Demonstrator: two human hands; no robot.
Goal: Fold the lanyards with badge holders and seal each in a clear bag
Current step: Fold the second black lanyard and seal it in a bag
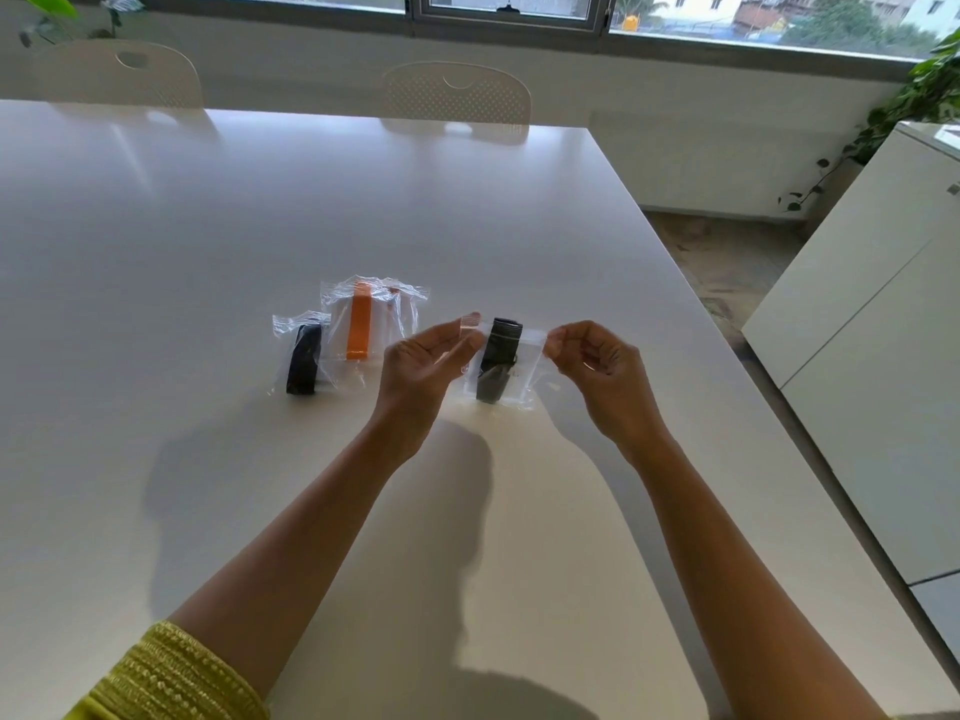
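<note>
On the white table (260, 226) lie two filled bags, the orange lanyard bag (363, 324) just behind the dark lanyard bag (304, 358), while the left hand (421, 366) and right hand (597, 366) pinch the top corners of a clear bag (501, 363) (a black lanyard (496, 356) inside), held above the table.

No readable text, label, brand, number or sign anywhere in view. Clear bags (498, 363) carry no legible print; folded black lanyard (497, 356) in held bag shows faint pale lines near top, too blurred to read. Orange lanyard (358, 327) at 10 o'clock from it plain. Buildings through window (727, 7) at 12 o'clock show no legible signage.
</note>
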